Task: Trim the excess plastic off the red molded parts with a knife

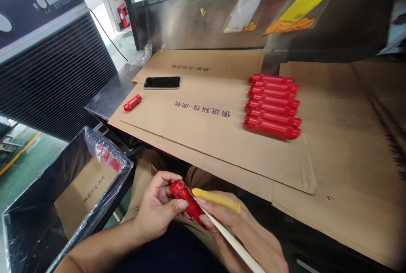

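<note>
My left hand [163, 205] is closed round one end of a red plastic tube-shaped part [189, 203], its thumb pressed on the side. The part is tilted over my lap, in front of the table edge. My right hand [241, 226] grips a slim tool with a long cream handle [230, 239]; its thin tip meets the red part near an opening, but the tip's exact shape is too small to tell. A yellow finger cot [215, 199] covers my right index finger. The right thumb and other fingertips touch the lower end of the part.
On the cardboard-covered table [203, 137] lie a row of several red parts [272, 106], a single short red part [132, 103] and a phone [161, 82]. A plastic-lined bin [31, 205] with cardboard and red pieces stands left, below an air cooler [53, 61]. Bags hang on the metal back panel [190, 23].
</note>
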Demonstrator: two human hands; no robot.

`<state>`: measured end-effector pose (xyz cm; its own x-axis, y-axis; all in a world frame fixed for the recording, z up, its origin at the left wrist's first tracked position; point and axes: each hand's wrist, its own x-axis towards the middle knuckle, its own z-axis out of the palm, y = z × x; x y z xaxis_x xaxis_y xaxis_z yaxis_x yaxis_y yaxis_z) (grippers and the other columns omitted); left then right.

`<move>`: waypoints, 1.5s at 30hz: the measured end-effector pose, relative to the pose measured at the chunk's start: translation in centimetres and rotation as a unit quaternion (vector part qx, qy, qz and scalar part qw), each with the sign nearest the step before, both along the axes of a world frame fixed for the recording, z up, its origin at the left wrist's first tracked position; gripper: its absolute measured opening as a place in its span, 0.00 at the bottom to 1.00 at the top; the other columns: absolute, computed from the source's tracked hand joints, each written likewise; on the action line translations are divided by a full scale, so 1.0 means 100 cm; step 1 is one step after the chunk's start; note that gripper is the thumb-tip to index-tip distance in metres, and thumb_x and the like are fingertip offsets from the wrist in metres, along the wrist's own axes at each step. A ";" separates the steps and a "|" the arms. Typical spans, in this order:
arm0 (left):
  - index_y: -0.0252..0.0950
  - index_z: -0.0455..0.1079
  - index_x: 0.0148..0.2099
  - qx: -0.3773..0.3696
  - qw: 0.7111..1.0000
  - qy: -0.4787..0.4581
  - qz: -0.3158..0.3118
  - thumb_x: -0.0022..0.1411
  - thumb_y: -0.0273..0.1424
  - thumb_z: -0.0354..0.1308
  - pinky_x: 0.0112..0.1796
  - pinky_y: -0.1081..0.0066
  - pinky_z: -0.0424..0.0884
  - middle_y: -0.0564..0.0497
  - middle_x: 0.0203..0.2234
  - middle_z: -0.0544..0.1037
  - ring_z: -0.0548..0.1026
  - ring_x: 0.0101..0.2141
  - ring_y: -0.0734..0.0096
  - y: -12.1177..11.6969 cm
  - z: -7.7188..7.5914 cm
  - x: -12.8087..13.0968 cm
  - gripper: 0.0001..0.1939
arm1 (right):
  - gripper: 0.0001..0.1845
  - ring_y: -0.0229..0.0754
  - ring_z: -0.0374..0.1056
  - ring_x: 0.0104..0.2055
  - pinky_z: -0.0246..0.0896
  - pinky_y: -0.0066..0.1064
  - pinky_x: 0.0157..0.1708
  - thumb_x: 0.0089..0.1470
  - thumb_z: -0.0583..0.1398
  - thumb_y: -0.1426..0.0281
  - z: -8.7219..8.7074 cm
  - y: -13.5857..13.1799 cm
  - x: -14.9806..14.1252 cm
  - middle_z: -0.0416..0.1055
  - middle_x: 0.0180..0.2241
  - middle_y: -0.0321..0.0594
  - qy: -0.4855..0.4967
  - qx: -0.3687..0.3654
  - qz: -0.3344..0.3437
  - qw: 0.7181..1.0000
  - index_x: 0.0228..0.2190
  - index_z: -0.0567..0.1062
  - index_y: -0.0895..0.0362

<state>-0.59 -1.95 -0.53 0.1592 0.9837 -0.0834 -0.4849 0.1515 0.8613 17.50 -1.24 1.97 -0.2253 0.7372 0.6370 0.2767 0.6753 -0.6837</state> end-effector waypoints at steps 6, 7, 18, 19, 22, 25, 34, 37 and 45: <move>0.39 0.70 0.50 0.000 1.000 -0.009 -0.003 0.60 0.31 0.73 0.29 0.76 0.80 0.53 0.33 0.79 0.79 0.26 0.77 -0.003 0.000 0.002 0.19 | 0.20 0.46 0.80 0.45 0.80 0.34 0.39 0.58 0.62 0.85 -0.002 0.000 0.000 0.82 0.43 0.48 -0.006 0.014 0.002 1.000 0.49 0.79 0.59; 0.39 0.70 0.50 -0.001 1.000 -0.009 -0.003 0.60 0.31 0.73 0.29 0.76 0.80 0.53 0.33 0.79 0.79 0.26 0.77 -0.003 0.000 0.003 0.19 | 0.20 0.46 0.80 0.45 0.80 0.34 0.40 0.58 0.62 0.85 -0.004 -0.001 -0.001 0.82 0.43 0.48 -0.005 0.014 0.002 1.000 0.49 0.79 0.59; 0.39 0.68 0.48 -0.037 0.999 0.015 0.009 0.57 0.34 0.75 0.27 0.77 0.79 0.54 0.30 0.79 0.77 0.24 0.78 -0.009 0.000 0.004 0.22 | 0.18 0.46 0.79 0.44 0.79 0.37 0.40 0.57 0.62 0.87 -0.007 -0.007 -0.006 0.82 0.41 0.48 -0.005 0.043 -0.037 0.998 0.47 0.79 0.61; 0.39 0.68 0.48 -0.037 0.999 0.019 0.013 0.57 0.34 0.75 0.27 0.78 0.79 0.54 0.30 0.79 0.77 0.23 0.79 -0.010 0.000 0.004 0.22 | 0.19 0.47 0.78 0.44 0.79 0.37 0.40 0.57 0.62 0.87 -0.007 -0.007 -0.007 0.82 0.41 0.48 -0.009 0.042 -0.036 0.998 0.47 0.79 0.61; 0.38 0.67 0.48 -0.031 0.998 0.039 0.035 0.58 0.34 0.75 0.27 0.79 0.78 0.54 0.30 0.79 0.75 0.24 0.80 -0.011 0.001 0.004 0.22 | 0.19 0.47 0.78 0.45 0.79 0.39 0.40 0.57 0.62 0.87 -0.008 -0.010 -0.006 0.81 0.42 0.49 -0.021 0.031 -0.031 0.999 0.48 0.78 0.61; 0.37 0.68 0.48 -0.024 0.996 0.060 0.055 0.57 0.34 0.75 0.28 0.80 0.78 0.54 0.31 0.79 0.76 0.26 0.80 -0.011 0.003 0.004 0.23 | 0.19 0.47 0.77 0.44 0.78 0.39 0.39 0.56 0.61 0.88 -0.006 -0.012 -0.005 0.80 0.40 0.48 -0.002 0.034 -0.039 0.999 0.47 0.78 0.62; 0.36 0.67 0.49 -0.048 0.997 0.060 0.031 0.56 0.36 0.76 0.29 0.77 0.80 0.53 0.31 0.79 0.76 0.26 0.79 -0.010 0.007 0.003 0.25 | 0.20 0.46 0.77 0.46 0.78 0.37 0.42 0.56 0.61 0.88 0.001 -0.009 -0.002 0.81 0.41 0.48 0.002 0.015 -0.015 1.000 0.47 0.79 0.62; 0.37 0.66 0.49 -0.046 0.997 0.058 0.024 0.57 0.36 0.75 0.28 0.77 0.79 0.53 0.31 0.79 0.75 0.25 0.80 -0.011 0.006 0.003 0.25 | 0.20 0.46 0.75 0.48 0.78 0.37 0.43 0.56 0.61 0.89 -0.003 -0.008 -0.002 0.81 0.43 0.50 0.001 0.018 -0.004 1.000 0.48 0.79 0.63; 0.38 0.68 0.50 -0.002 0.995 0.095 0.035 0.60 0.33 0.73 0.30 0.79 0.76 0.53 0.33 0.78 0.75 0.29 0.78 -0.011 0.003 0.002 0.21 | 0.21 0.45 0.74 0.50 0.76 0.36 0.46 0.57 0.60 0.89 -0.007 -0.008 -0.004 0.79 0.44 0.50 0.007 0.013 0.004 1.000 0.50 0.77 0.63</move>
<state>-0.44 -3.02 -0.20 0.0706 0.9915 -0.1091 -0.3232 0.1262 0.9379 17.12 -2.06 1.27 -0.2213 0.7184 0.6595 0.2621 0.6952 -0.6694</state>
